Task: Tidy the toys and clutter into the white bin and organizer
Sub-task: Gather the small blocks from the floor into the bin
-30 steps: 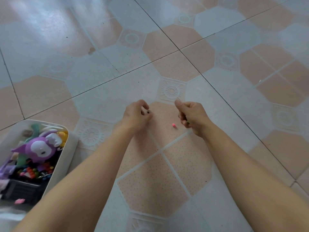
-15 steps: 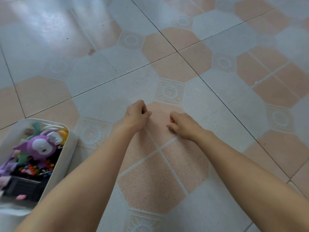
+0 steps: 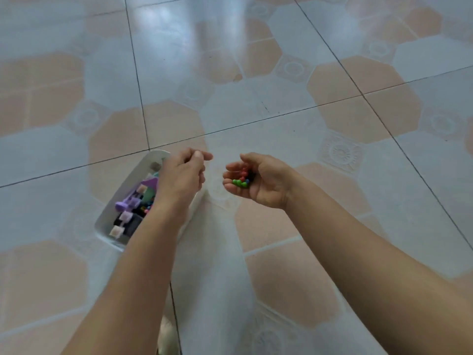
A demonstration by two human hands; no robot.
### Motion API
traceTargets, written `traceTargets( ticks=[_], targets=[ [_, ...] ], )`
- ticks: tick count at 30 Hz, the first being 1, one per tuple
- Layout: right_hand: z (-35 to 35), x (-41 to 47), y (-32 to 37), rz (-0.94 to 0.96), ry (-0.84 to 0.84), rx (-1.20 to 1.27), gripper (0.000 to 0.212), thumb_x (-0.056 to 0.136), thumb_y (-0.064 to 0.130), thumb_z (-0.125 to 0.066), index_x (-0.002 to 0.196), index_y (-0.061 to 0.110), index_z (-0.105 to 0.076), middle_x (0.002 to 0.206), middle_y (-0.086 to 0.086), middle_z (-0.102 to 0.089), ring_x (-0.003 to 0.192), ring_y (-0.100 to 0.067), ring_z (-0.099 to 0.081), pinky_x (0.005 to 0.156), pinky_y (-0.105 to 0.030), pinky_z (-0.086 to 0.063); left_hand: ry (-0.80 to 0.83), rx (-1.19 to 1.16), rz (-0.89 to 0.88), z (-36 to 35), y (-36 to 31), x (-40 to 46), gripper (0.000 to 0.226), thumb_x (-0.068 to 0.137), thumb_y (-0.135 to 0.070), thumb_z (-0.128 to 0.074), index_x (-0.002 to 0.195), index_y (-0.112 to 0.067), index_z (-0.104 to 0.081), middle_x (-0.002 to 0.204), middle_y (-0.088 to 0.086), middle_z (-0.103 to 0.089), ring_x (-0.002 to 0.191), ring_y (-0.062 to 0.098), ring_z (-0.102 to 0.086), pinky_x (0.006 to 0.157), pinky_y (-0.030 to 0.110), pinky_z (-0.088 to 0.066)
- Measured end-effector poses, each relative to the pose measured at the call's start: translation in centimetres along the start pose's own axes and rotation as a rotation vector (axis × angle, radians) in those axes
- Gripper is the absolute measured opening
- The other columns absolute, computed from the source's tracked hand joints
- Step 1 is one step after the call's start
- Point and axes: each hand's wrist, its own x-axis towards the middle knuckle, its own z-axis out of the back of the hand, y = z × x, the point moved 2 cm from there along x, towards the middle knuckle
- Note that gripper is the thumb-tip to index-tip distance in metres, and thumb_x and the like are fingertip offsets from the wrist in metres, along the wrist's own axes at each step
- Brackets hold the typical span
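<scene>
Glossy floor tiles [image 3: 256, 290] fill the whole view, pale grey-white ones with peach octagons and thin dark joints between them. Nearest to me, my two bare forearms reach forward over the floor, one from each lower corner.

My right hand [image 3: 258, 183] is turned palm up and cupped, the fingers curled about halfway. In the palm lies a small heap of little round beads [image 3: 242, 179]: some green at the front, some red behind, and a blue one at the side. The hand hangs above the floor, and it is near my left hand but does not touch it.

My left hand [image 3: 183, 172] is held with its back toward me. The fingers are bent loosely inward and the thumb tip meets the forefinger; I cannot tell if something small is pinched there. This hand is over the near right edge of the white bin [image 3: 107, 224], which stands on the floor to the left. My wrist hides part of it. Inside the bin are mixed toys [image 3: 131, 203]: purple pieces, small pale square blocks, something dark underneath, and some tiny coloured bits. They are blurred, so I cannot name them more exactly.

Farther away, the tiles carry soft bright reflections of light.
</scene>
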Motion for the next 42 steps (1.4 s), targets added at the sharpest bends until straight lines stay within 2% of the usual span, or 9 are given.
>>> traceTargets(
  ticks=[6, 14, 20, 28, 30, 33, 35, 39, 42],
  targets=[
    [-8.3, 1.2, -3.1, -0.155, 0.118, -0.122, 0.042, 0.102, 0.034, -0.035, 0.107, 0.0, -0.058, 0.087, -0.016, -0.056, 0.081, -0.023, -0.055, 0.098, -0.038, -0.047, -0.127, 0.028, 0.106, 8.0, 2.2, 0.4, 0.043, 0.101, -0.035, -0.033, 0.088, -0.009, -0.065, 0.072, 0.004, -0.056, 0.064, 0.015, -0.05, 0.06, 0.025, -0.041],
    [-12.6, 1.1, -4.6, -0.246, 0.155, 0.0, 0.059, 0.098, 0.038, -0.042, 0.136, -0.007, -0.042, 0.132, -0.02, -0.051, 0.111, -0.024, -0.054, 0.101, -0.033, -0.041, -0.058, -0.108, 0.313, 10.1, 3.3, -0.2, 0.057, 0.095, -0.058, -0.026, 0.097, -0.012, -0.06, 0.095, 0.007, -0.066, 0.099, 0.021, -0.061, 0.096, 0.036, -0.045],
    [-13.3, -0.3, -3.9, -0.243, 0.143, 0.004, 0.07, 0.101, 0.032, -0.034, 0.142, -0.019, -0.009, 0.154, -0.033, -0.009, 0.147, -0.037, -0.01, 0.121, -0.042, -0.012, -0.034, -0.085, 0.323, 10.7, 2.5, -0.6, 0.066, 0.094, -0.061, -0.026, 0.114, -0.006, -0.057, 0.103, 0.008, -0.067, 0.106, 0.02, -0.061, 0.101, 0.037, -0.043],
    [-12.5, -0.5, -3.6, -0.188, 0.169, -0.034, 0.059, 0.101, 0.028, -0.038, 0.144, -0.01, -0.024, 0.149, -0.033, -0.028, 0.138, -0.039, -0.034, 0.113, -0.04, -0.034, -0.07, -0.044, 0.249, 10.6, 1.2, -0.8, 0.037, 0.1, -0.036, -0.039, 0.105, -0.006, -0.06, 0.109, 0.016, -0.065, 0.103, 0.027, -0.064, 0.094, 0.037, -0.051],
    [-11.4, -0.1, -3.6, -0.09, 0.081, -0.198, 0.04, 0.1, 0.021, -0.042, 0.129, -0.007, -0.047, 0.115, -0.025, -0.06, 0.1, -0.032, -0.065, 0.084, -0.033, -0.056, -0.178, 0.128, 0.16, 11.0, 1.1, -0.6, 0.026, 0.099, -0.024, -0.043, 0.101, -0.009, -0.065, 0.098, 0.012, -0.067, 0.087, 0.024, -0.066, 0.082, 0.036, -0.053],
    [-9.1, -0.4, -4.0, 0.087, -0.12, -0.645, 0.021, 0.097, 0.015, -0.045, 0.108, 0.002, -0.058, 0.07, -0.012, -0.059, 0.051, -0.019, -0.058, 0.044, -0.023, -0.049, -0.336, 0.549, 0.07, 12.4, 2.1, 0.4, 0.031, 0.095, -0.018, -0.048, 0.123, -0.013, -0.061, 0.116, 0.01, -0.066, 0.098, 0.023, -0.063, 0.089, 0.038, -0.05],
    [-8.0, -0.6, -5.0, 0.084, -0.171, -0.878, 0.027, 0.097, 0.027, -0.048, 0.102, 0.002, -0.057, 0.072, -0.012, -0.061, 0.052, -0.02, -0.061, 0.047, -0.024, -0.05, -0.249, 0.741, 0.112, 12.6, 3.2, 1.2, 0.038, 0.094, -0.016, -0.049, 0.131, -0.011, -0.054, 0.13, 0.016, -0.058, 0.118, 0.032, -0.055, 0.102, 0.043, -0.044],
    [-6.9, 0.6, -8.0, -0.072, -0.098, -0.828, 0.047, 0.093, 0.041, -0.055, 0.125, 0.007, -0.047, 0.096, -0.02, -0.063, 0.074, -0.03, -0.071, 0.063, -0.035, -0.061, -0.104, 0.87, 0.175, 12.1, 5.0, 1.7, 0.023, 0.091, -0.016, -0.05, 0.111, -0.012, -0.061, 0.107, 0.02, -0.066, 0.097, 0.038, -0.06, 0.083, 0.042, -0.048],
    [-6.9, 1.5, -9.0, -0.047, -0.059, -0.718, 0.022, 0.094, 0.026, -0.055, 0.108, 0.01, -0.049, 0.112, -0.022, -0.061, 0.091, -0.035, -0.069, 0.07, -0.039, -0.061, -0.159, 0.9, 0.157, 12.1, 4.8, 1.8, 0.016, 0.087, -0.013, -0.056, 0.099, -0.015, -0.065, 0.093, 0.017, -0.066, 0.085, 0.035, -0.059, 0.073, 0.038, -0.046]
  ],
)
